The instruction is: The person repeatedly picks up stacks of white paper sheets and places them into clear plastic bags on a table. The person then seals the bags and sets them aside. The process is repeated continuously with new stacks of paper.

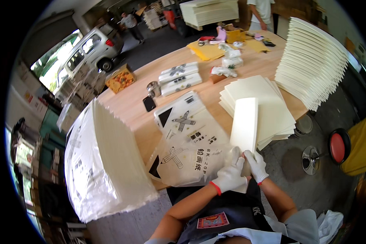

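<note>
Workshop floor [158, 46] shows dark beyond a wooden tabletop [128, 105] with a curved far edge; a silver van [89, 46] stands at far left.

Cream paper bundle [245, 126], long and narrow, is at the near rim, its upper part in front of fanned cream sheets [266, 95]. Left hand [230, 175], gloved: fingers bent, grasping the bundle's lower part; cannot tell whether bag film is caught as well. Right hand [257, 164], gloved: fingers closed on the bundle's right edge, just beside the left hand.

Printed clear bag [181, 160] lies left of the hands, its near edge along the table rim, its right end reaching the left hand. More printed bags [189, 118] lie just behind it. Fanned sheets reach the right rim, corners uneven. Tall sheet stack [309, 61] stands at far right; wrapped stack [114, 166] takes up the left edge and extends past it.

Room for moving: strip of wood between wrapped stack and phone [149, 104]; another between the white packs [181, 79] and fanned sheets; floor right of the right forearm, up to a red-and-black stool [340, 146].
</note>
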`<state>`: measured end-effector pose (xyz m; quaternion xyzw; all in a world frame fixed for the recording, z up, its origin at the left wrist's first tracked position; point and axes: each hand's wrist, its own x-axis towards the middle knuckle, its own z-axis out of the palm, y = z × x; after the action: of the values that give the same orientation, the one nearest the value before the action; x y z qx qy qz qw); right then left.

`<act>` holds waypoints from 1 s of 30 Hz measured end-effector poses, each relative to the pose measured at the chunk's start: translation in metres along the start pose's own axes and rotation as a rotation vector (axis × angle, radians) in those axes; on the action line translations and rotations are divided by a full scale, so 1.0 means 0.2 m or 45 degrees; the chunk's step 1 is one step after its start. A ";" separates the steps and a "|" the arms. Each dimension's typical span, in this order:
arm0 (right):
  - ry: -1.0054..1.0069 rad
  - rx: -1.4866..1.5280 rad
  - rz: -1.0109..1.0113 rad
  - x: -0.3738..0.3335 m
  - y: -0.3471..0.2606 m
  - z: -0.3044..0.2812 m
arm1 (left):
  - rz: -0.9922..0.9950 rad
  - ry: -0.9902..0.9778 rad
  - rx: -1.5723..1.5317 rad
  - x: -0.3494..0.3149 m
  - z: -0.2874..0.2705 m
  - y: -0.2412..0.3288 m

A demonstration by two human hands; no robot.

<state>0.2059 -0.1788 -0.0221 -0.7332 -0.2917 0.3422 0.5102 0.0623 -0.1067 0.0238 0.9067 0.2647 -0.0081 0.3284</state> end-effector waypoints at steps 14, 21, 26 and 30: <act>-0.531 -1.560 -1.518 -0.02 -0.49 0.03 | 0.163 0.639 -0.811 -0.49 -0.66 -0.20; -1.270 -0.349 -0.021 0.15 -0.42 0.05 | -0.130 0.736 -0.852 -0.77 -0.08 -0.22; -1.070 -0.239 -0.084 0.13 -0.42 0.24 | 0.465 0.792 -0.051 -0.61 -0.15 -0.26; -0.743 -1.033 -1.238 0.11 -0.45 0.44 | 0.416 0.933 -0.156 -0.28 -0.29 0.00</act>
<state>0.1405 -0.0857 0.0371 -0.5303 -0.8167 0.1218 0.1920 0.0045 -0.0991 0.0802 0.8584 0.2165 0.3837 0.2626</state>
